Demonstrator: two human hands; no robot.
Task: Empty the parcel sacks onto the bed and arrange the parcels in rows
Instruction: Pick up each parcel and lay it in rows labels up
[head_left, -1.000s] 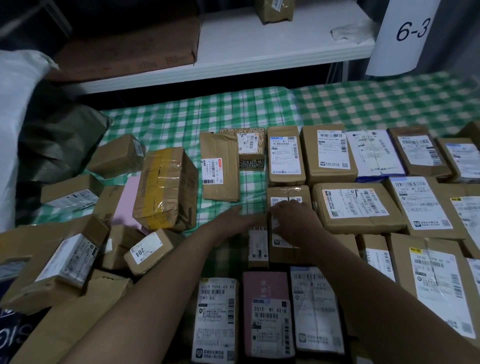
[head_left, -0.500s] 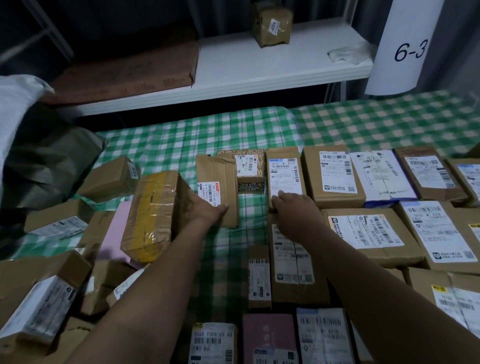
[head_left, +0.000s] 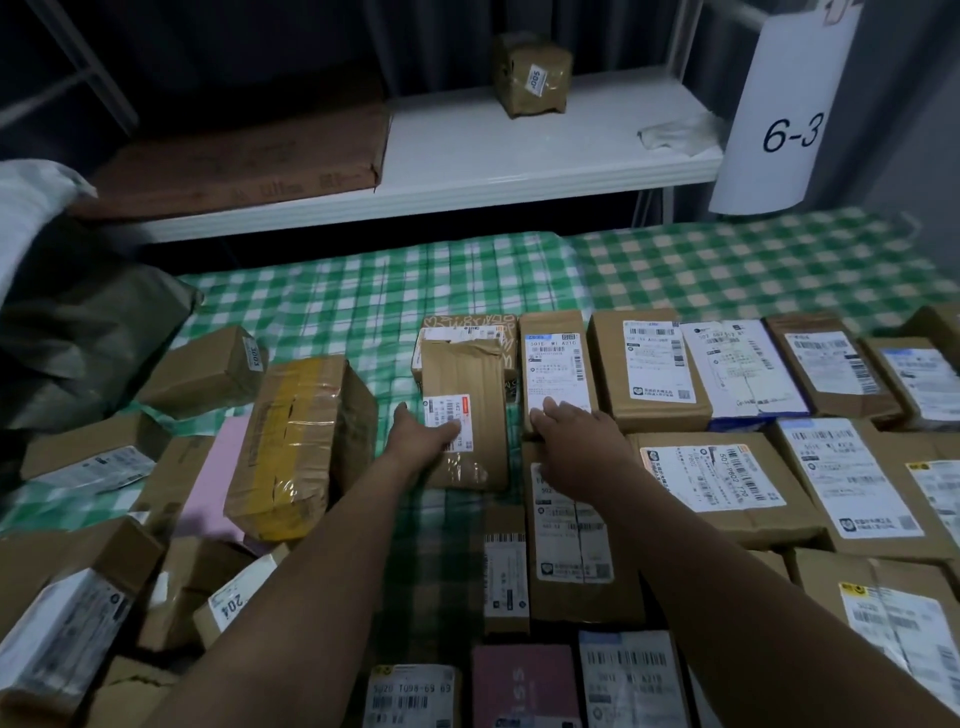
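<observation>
Brown parcels with white labels lie in rows on the green-checked bed (head_left: 363, 291), filling its right half. My left hand (head_left: 421, 439) rests flat on a crumpled brown taped parcel (head_left: 467, 374) at the left end of the back row, fingers over its small label. That parcel overlaps a patterned box (head_left: 467, 325) behind it. My right hand (head_left: 576, 436) touches the near edge of a narrow white-labelled parcel (head_left: 553, 364) beside it, fingers stretched out. A grey-green sack (head_left: 78, 338) lies slack at the left edge.
An unsorted heap of parcels fills the left, with a big yellow-taped box (head_left: 296, 447) leaning on it. Behind the bed a white shelf (head_left: 519, 156) carries a small wrapped parcel (head_left: 530, 73) and a flat brown carton (head_left: 234, 166). A "6-3" sign (head_left: 789, 130) hangs at right.
Both hands have reached forward from the second row to the back row. The left hand has slid the crumpled brown parcel rightward, over the patterned box and closer to the narrow labelled parcel.
</observation>
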